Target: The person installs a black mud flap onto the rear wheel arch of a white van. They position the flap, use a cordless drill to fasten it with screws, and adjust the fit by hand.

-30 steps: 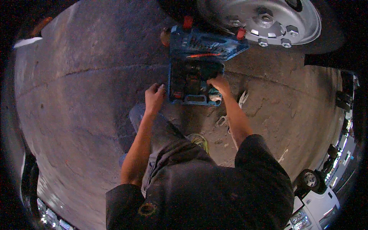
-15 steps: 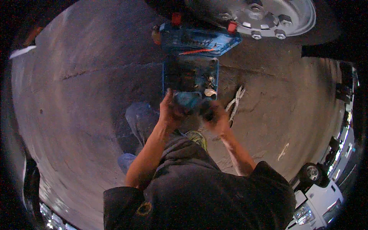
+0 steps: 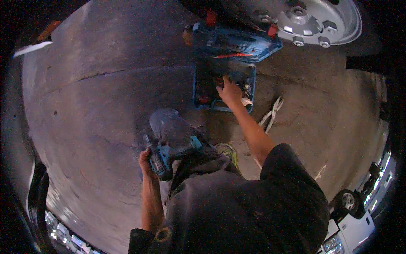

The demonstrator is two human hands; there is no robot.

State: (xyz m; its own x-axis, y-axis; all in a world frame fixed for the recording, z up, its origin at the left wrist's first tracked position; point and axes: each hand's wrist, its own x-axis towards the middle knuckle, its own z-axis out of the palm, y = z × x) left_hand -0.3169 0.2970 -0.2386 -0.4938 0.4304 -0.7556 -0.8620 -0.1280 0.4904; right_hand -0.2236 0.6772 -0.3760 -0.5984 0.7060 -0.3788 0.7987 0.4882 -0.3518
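Because the teal-and-black handheld power tool (image 3: 165,153) hangs at the person's left, over the lap beside the bent knee in grey-blue trousers (image 3: 165,120), its bulk could tip out of a one-handed hold; a loose grip at one end, with attention turned elsewhere, would be the likely cause, and it could then knock the leg or the concrete floor (image 3: 97,122). The left hand (image 3: 146,161) is closed around the tool's near end, thumb up along its outer side.

The right hand (image 3: 231,94) reaches into the open blue plastic case (image 3: 194,86), fingers partly bent and pointing down among dark contents; whether they pinch anything, I cannot tell. Groping in that shadow could nick a fingertip on a hard edge or scatter the small loose pieces (image 3: 246,88) along the case's right side, near a crumpled whitish scrap (image 3: 246,102). The raised blue lid (image 3: 266,48), with an orange-red strip (image 3: 233,55) along it, could drop toward the wrist if the case were jolted.

Just right of the case, pale long-handled metal pliers (image 3: 275,108) lie on the floor, where a shifting foot might catch them. Beyond the lid stands a silver-grey bolted wheel (image 3: 300,27).
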